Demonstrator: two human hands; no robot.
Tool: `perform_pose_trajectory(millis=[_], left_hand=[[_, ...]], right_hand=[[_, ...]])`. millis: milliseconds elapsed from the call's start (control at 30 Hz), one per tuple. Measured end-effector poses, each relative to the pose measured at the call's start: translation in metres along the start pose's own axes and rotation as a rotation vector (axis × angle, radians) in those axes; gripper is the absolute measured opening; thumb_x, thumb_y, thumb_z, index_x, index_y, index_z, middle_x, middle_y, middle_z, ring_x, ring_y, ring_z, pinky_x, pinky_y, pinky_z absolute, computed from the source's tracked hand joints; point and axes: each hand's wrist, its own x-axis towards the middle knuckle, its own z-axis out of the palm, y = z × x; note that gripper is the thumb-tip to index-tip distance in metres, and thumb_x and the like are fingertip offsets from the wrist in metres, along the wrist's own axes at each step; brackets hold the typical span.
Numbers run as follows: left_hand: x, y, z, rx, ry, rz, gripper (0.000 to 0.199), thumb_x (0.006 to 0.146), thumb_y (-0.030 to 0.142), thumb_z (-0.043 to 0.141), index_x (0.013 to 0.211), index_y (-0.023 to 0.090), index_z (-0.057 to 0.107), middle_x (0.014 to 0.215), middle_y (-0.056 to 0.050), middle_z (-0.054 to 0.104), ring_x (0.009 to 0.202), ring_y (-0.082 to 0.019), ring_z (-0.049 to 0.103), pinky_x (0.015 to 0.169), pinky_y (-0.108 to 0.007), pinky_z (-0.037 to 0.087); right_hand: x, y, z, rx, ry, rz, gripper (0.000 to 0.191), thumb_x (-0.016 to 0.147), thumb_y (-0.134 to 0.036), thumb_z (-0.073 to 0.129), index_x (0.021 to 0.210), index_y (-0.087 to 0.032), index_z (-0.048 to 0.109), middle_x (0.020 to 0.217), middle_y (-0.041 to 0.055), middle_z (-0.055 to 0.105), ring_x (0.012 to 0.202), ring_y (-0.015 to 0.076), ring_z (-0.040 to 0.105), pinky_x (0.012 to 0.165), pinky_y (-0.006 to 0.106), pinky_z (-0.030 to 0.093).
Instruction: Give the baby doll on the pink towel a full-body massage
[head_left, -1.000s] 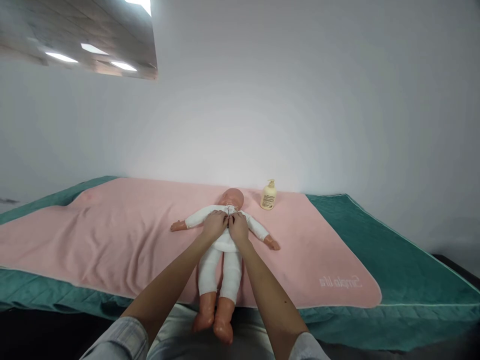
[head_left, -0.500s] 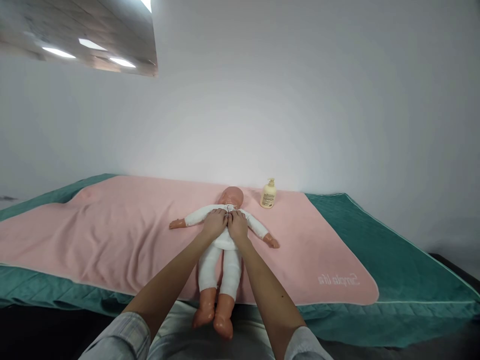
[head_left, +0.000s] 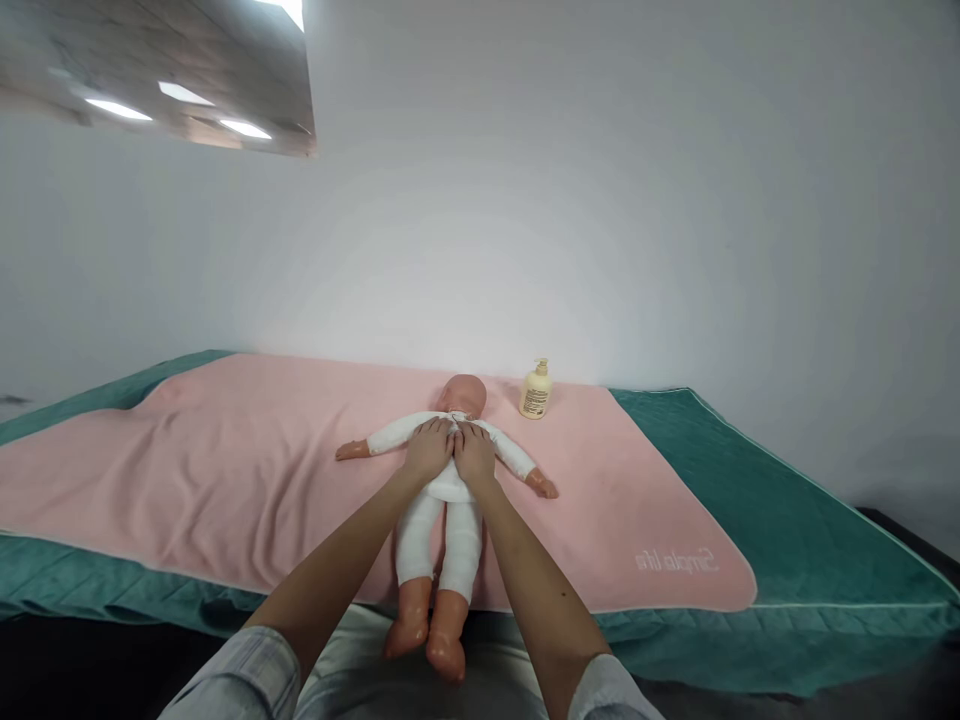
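A baby doll with a white cloth body and bare plastic head, hands and feet lies stretched out on a pink blanket. Its arms are spread and its feet hang over the near edge. My left hand rests flat on the left side of the doll's upper body, fingers stretched toward the head. Beside it, my right hand lies flat on the other side, the two thumbs close together. Both hands are open and grip nothing. They cover most of the doll's upper body.
A cream pump bottle stands on the blanket right of the doll's head. Under the blanket is a green quilted cover. A pale wall rises behind, with a mirror-like panel at upper left.
Both hands stay on the doll's upper body, with barely any shift. The doll and the bottle keep their places; the view tilts up very slightly.
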Motion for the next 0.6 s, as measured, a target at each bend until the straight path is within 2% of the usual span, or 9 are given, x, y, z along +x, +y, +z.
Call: perform_pose_trajectory(millis=[200,367,500,600], left_hand=[[0.003,-0.004,0.003,-0.084,-0.012,-0.008,0.029,0.092,0.022,0.038,0.109,0.013,0.059,0.112,-0.015,0.065,0.115,-0.028,0.055,0.099,-0.044,0.038],[-0.002,-0.008,-0.005,-0.227,0.048,0.035,0.031,0.091,0.026,0.042,0.116,0.015,0.056,0.121,-0.011,0.063,0.119,-0.022,0.054,0.101,-0.037,0.04],[-0.028,-0.007,-0.023,-0.337,0.17,0.044,0.033,0.095,0.03,0.037,0.118,0.016,0.056,0.124,-0.01,0.061,0.119,-0.021,0.053,0.103,-0.037,0.04],[-0.056,-0.003,-0.034,-0.384,0.234,0.05,0.034,0.097,0.033,0.033,0.103,0.018,0.062,0.111,-0.008,0.065,0.112,-0.022,0.055,0.102,-0.04,0.04]], right_hand=[[0.002,0.0,0.002,0.053,-0.002,0.023,0.028,0.092,-0.019,0.043,0.108,-0.018,0.065,0.111,0.0125,0.065,0.108,0.0253,0.053,0.098,0.04,0.035],[-0.003,-0.003,-0.01,0.164,0.113,0.006,0.031,0.093,-0.023,0.038,0.114,-0.016,0.061,0.116,0.0131,0.061,0.111,0.0245,0.051,0.099,0.04,0.036],[-0.028,-0.006,-0.03,0.275,0.243,-0.02,0.036,0.097,-0.027,0.03,0.116,-0.016,0.058,0.116,0.0128,0.057,0.112,0.0232,0.049,0.099,0.04,0.037],[-0.056,-0.007,-0.042,0.341,0.26,-0.055,0.036,0.098,-0.031,0.031,0.106,-0.019,0.064,0.105,0.0097,0.058,0.105,0.0219,0.051,0.094,0.038,0.04]])
